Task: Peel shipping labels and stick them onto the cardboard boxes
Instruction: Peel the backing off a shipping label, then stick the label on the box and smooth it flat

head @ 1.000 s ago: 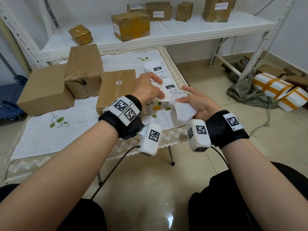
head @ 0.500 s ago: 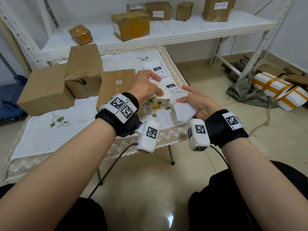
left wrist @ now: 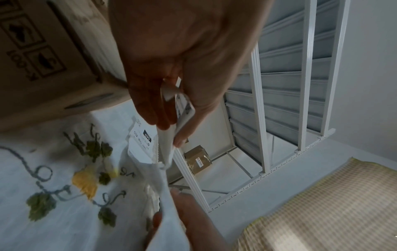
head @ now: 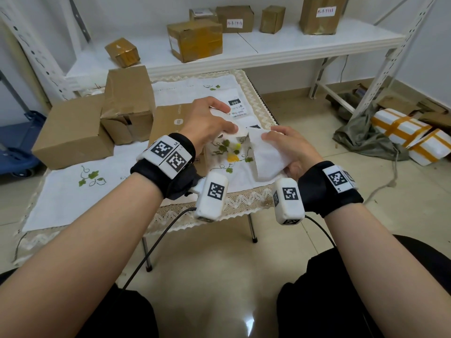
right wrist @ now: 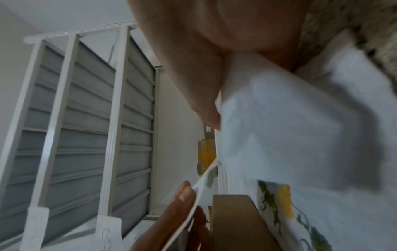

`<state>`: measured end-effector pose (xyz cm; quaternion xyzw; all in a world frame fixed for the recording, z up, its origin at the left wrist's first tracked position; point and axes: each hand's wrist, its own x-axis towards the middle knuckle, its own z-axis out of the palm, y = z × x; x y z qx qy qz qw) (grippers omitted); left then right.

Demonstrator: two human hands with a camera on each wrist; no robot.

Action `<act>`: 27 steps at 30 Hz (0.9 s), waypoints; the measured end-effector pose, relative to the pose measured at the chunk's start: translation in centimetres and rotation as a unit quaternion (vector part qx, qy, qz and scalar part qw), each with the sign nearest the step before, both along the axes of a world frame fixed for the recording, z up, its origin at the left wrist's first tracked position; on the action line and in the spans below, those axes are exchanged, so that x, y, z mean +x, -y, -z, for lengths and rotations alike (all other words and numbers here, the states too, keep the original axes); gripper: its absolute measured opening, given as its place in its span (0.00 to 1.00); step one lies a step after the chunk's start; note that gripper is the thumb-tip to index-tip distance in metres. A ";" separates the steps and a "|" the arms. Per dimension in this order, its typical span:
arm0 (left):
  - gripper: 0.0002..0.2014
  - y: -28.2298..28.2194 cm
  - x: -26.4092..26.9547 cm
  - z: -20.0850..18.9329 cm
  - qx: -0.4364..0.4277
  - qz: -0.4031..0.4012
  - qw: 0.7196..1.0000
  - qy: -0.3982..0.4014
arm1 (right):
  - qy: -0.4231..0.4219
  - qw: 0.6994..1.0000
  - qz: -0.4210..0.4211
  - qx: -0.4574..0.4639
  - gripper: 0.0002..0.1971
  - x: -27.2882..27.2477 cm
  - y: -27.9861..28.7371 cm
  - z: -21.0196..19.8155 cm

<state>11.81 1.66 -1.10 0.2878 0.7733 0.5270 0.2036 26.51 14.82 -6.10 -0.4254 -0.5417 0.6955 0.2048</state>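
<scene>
Since a second ago the left hand (head: 207,123) has lifted, pinching a shipping label (left wrist: 184,108) away from the backing sheet (head: 266,157) gripped in the right hand (head: 290,150) just beside it; a hasty pull could fold the adhesive onto itself.

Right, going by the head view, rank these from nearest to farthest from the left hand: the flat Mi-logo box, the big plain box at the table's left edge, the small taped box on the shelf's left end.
From the left hand:
1. Flat Mi-logo box, just left of it.
2. Big plain box, far left on the table.
3. Small taped box, up on the shelf behind.
</scene>
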 end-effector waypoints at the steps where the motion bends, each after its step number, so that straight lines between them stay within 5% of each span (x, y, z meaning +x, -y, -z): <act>1: 0.23 0.2 -0.1 -0.2 0.006 -0.001 1.000 -0.001 | 0.005 1.000 0.009 0.010 0.22 -0.1 0.1 -0.2; 10: 0.22 2.0 -0.8 -1.2 0.073 -0.004 0.997 -0.028 | 0.031 0.983 0.033 0.178 0.02 -0.7 0.1 -2.7; 23: 0.24 5.2 -3.4 -2.8 0.098 -0.032 0.987 -0.121 | -0.146 0.964 -0.083 0.206 0.06 -6.6 7.4 -7.5; 27: 0.23 6.1 -4.4 -3.0 0.118 -0.036 0.978 -0.170 | -0.138 0.965 -0.110 0.194 0.08 -8.6 8.7 -8.5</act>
